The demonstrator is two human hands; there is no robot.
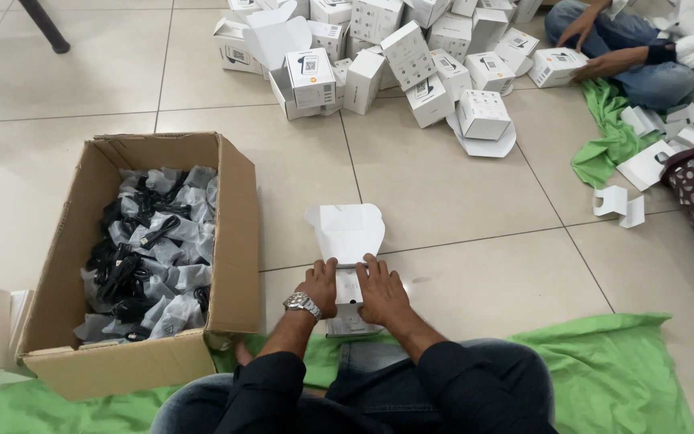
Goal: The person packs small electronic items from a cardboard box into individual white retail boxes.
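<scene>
White box lies low in the middle of the frame, lid flap open. Left hand and right hand press flat on its sides, gripping nothing; even pressure probably keeps folds square.

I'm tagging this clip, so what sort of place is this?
Probably an informal packing area on a tiled floor, not a factory line. A pile of small white cardboard boxes lies ahead, an open brown carton of bagged black cables stands at the left, and both hands press a flat white box blank.
</scene>
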